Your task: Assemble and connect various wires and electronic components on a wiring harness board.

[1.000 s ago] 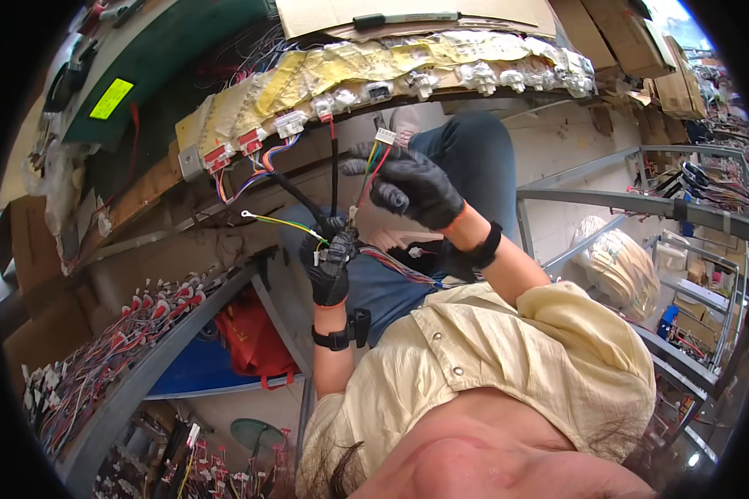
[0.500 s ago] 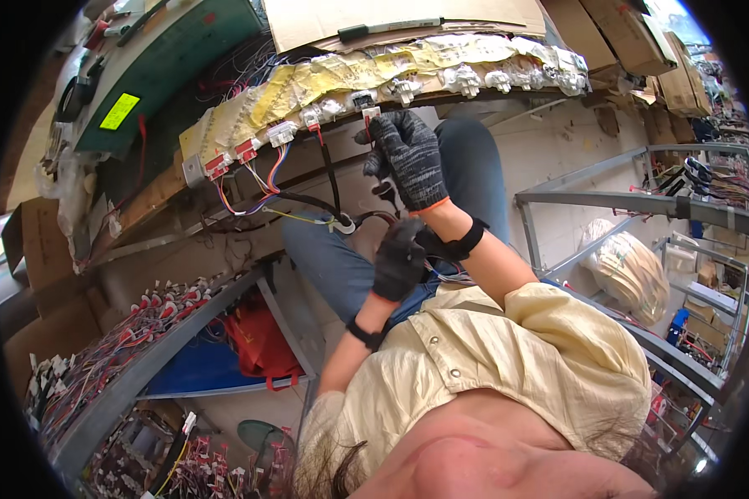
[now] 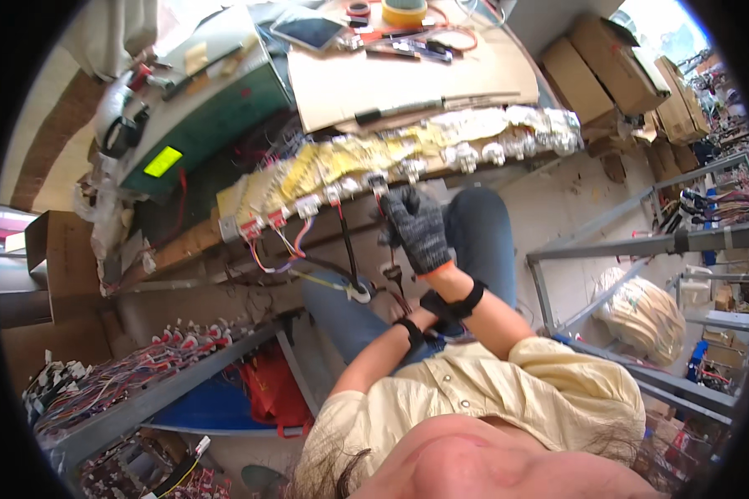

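Observation:
My right hand (image 3: pixel 420 229), in a dark grey knit glove with an orange cuff, is at the front edge of a taped board (image 3: pixel 341 166). Its fingers are closed around thin wires just below a connector (image 3: pixel 377 183) on that edge. Dark wires with a small white plug (image 3: pixel 394 272) hang beneath this hand. My left forearm (image 3: pixel 374 358) crosses under the right wrist, and its hand is hidden there. Left of my right hand, red and white connectors (image 3: pixel 254 227) carry coloured wires (image 3: pixel 262 264) and a black sleeved cable (image 3: pixel 349 249) that runs down to a white ring (image 3: pixel 360 293).
Behind the board lies cardboard (image 3: pixel 333 87) with a black marker (image 3: pixel 399 110). A green box with a lit display (image 3: pixel 163 161) stands at left. Metal racks (image 3: pixel 641 245) flank me, the left one heaped with wire bundles (image 3: pixel 133 366). Cartons (image 3: pixel 616 62) are stacked at far right.
The view has tipped upward, so the board sits lower in the picture. My left hand has moved right, out of sight behind my right wrist. My right hand stays at the same connector.

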The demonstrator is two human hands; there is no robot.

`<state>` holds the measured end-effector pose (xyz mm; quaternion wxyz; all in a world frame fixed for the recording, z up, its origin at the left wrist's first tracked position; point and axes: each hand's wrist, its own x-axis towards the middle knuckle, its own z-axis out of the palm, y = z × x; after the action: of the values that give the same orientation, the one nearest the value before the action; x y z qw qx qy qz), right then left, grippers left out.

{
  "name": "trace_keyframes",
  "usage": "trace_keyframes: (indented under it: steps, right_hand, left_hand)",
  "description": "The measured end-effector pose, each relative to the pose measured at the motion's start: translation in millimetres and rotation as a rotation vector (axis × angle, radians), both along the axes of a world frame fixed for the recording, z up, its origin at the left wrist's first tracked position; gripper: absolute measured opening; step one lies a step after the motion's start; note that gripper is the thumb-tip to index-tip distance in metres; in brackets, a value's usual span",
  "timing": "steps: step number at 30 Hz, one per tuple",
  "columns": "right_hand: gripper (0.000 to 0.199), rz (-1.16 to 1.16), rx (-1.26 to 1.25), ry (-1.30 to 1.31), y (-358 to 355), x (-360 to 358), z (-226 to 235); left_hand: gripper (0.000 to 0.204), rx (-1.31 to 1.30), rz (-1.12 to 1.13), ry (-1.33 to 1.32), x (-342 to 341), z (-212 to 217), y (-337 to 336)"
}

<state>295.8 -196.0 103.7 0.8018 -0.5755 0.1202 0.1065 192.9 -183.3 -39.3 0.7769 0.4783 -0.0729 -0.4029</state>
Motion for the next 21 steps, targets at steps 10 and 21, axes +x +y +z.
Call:
trace_keyframes:
  steps: [10, 21]
  right_hand:
    - [0.015, -0.023, -0.017, -0.084, 1.3, 3.1, -6.6]
    - [0.016, 0.09, -0.074, -0.046, -5.3, -0.2, -1.1]
  left_hand:
    - [0.029, -0.029, 0.338, 0.131, -5.6, 14.3, 2.7]
    - [0.016, 0.581, 0.608, -0.367, -50.5, 25.1, 31.1]
